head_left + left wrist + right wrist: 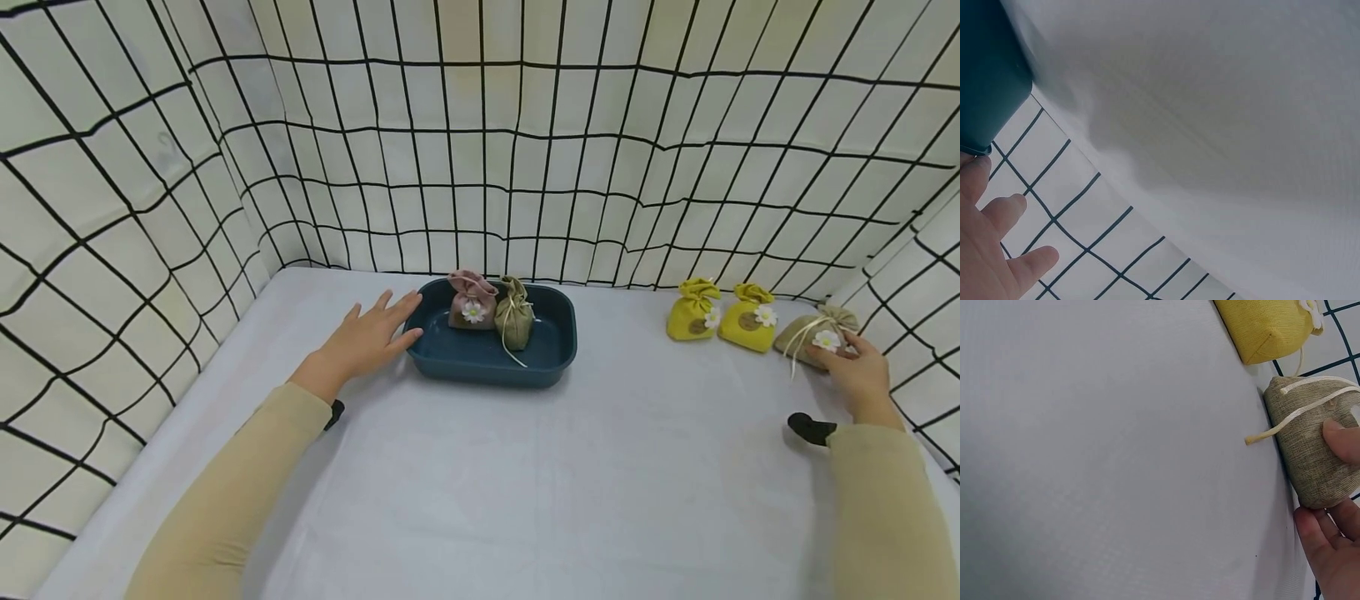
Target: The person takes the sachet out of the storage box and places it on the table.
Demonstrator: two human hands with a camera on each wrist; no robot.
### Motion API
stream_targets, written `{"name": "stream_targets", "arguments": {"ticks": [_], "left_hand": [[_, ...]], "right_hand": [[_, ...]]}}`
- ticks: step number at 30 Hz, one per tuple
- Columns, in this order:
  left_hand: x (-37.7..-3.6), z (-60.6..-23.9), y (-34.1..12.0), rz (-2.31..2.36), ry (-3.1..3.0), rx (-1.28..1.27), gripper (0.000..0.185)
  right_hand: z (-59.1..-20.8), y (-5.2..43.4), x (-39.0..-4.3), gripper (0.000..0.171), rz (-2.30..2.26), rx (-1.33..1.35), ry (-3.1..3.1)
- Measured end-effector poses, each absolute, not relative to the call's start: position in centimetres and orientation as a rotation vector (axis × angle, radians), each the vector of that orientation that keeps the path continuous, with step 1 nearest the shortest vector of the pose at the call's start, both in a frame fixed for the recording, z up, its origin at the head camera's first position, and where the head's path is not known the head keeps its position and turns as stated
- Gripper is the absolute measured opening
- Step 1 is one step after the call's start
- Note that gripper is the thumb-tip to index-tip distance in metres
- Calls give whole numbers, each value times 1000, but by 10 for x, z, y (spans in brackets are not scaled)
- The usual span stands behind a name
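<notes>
In the head view I am seeing my left hand (pixel 365 337) lying flat with fingers spread and released, its fingertips touching the nine o'clock wall of the blue tray (pixel 457 354), which is sitting mid-table and holding a pink pouch (pixel 471 302) and an olive pouch (pixel 514 315) side by side at its twelve o'clock end. Out toward three o'clock, my right hand (pixel 857 367) is grasping the beige pouch (pixel 810 333), which is lying tipped over on the white tabletop (pixel 570 467) just beside two upright yellow pouches (pixel 693 311). The left wrist view is showing those relaxed fingers (pixel 1016 209) against the tray's dark corner (pixel 988 75), with the checked backdrop (pixel 1104 244) behind. The right wrist view is showing my thumb (pixel 1342 440) pressing on the beige pouch (pixel 1313 453) and the other fingers curling under it at five o'clock, a yellow pouch (pixel 1266 325) lying at twelve o'clock.
</notes>
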State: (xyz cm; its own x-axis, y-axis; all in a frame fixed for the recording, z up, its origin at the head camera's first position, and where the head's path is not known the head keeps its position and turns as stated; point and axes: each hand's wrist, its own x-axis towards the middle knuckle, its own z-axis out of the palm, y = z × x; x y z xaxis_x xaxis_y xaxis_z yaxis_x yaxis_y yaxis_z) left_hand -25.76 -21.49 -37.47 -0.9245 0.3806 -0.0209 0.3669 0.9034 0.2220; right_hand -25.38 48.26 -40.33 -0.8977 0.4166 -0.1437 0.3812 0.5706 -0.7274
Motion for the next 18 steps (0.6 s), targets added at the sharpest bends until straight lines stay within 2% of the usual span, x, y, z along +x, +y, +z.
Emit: {"name": "stream_targets", "arguments": {"ticks": [18], "left_hand": [[-259,-375,-214,339,3001,600,69]], "right_hand": [[-399,486,-248,91,1260,-662,-2809]]}}
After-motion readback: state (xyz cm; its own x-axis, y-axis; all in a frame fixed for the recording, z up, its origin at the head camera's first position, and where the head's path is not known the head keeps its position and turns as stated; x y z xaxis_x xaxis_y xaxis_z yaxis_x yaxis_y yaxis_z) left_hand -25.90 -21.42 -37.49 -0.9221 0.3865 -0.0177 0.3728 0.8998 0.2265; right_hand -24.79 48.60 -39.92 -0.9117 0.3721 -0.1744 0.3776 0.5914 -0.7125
